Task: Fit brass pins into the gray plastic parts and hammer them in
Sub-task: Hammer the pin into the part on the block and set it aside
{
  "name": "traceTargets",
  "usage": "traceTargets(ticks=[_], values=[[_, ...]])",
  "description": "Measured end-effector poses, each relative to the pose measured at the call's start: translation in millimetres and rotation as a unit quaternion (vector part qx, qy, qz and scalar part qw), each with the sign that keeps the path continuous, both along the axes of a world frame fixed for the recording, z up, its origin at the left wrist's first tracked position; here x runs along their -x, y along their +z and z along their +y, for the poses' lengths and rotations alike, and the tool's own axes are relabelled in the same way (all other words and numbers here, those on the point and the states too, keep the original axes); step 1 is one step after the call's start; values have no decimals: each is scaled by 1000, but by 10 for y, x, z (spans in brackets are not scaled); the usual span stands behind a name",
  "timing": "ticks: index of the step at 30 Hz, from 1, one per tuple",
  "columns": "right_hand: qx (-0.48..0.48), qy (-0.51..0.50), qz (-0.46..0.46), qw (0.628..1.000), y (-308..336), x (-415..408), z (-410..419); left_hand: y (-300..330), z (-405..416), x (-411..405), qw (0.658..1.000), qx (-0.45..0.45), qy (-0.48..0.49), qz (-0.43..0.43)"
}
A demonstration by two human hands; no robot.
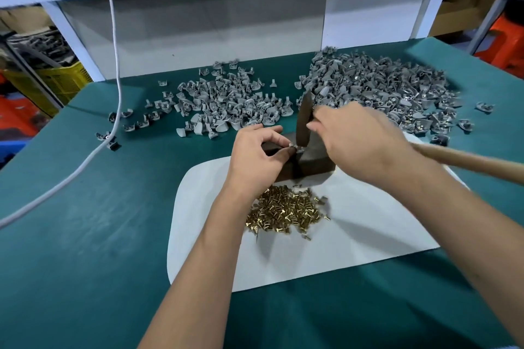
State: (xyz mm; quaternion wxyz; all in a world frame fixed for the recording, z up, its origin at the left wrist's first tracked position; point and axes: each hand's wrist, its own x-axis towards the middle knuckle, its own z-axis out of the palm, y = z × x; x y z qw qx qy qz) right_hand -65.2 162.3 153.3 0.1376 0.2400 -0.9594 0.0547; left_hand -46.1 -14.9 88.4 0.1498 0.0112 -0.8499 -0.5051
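My left hand (259, 154) pinches a small gray plastic part (295, 147) on top of a dark block (314, 160) that stands on a white mat (354, 235). My right hand (357, 143) grips a hammer near its head; the metal head (304, 119) points down onto the part, and the wooden handle (465, 160) runs off to the right. A heap of brass pins (286, 214) lies on the mat in front of the block, between my forearms.
Two piles of gray plastic parts lie on the green table: a looser left pile (224, 99) and a bigger right pile (377, 85). A white cable (113, 65) hangs down and trails across the table's left side. Behind stands a white frame, with a yellow crate (62, 79) at the left.
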Motion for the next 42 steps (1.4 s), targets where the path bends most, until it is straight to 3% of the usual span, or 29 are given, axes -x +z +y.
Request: traceTargets(ticks=[4,7,12,16,20,24,26,29,33,35,37,38,42], values=[[95,1,70,993,-6,-25,27,-1,-5,-1,1000,6,3,3],[12,14,-11,1000,-76,-35,-11,2,-3,1,1000,5,-4,0],[85,-1,69,994,5,-23,46,0,-7,3,1000,10,-2,-2],[20,11,-17,1000,-57,-50,3,13,3,-6,1000,5,-4,-1],[95,3,72,993,45,-6,52,11,-3,-14,1000,15,1,4],[20,10,-25,999,-54,-33,2,2,-17,1,999,33,1,7],[14,6,6,1000,46,43,40,-12,-14,0,1000,24,2,4],[99,-9,83,992,29,2,21,-38,-30,26,1000,10,-2,6],[21,19,-8,1000,-71,-32,-32,-31,-26,25,1000,15,-3,5],[17,17,29,999,35,40,22,-24,-19,4,1000,13,2,7],[80,1,90,993,57,32,27,-17,-16,7,1000,18,3,6],[94,-7,87,992,42,6,1,-10,-20,15,1000,19,5,6],[5,17,-7,1000,-44,-62,-86,-3,-17,-3,1000,21,0,1]])
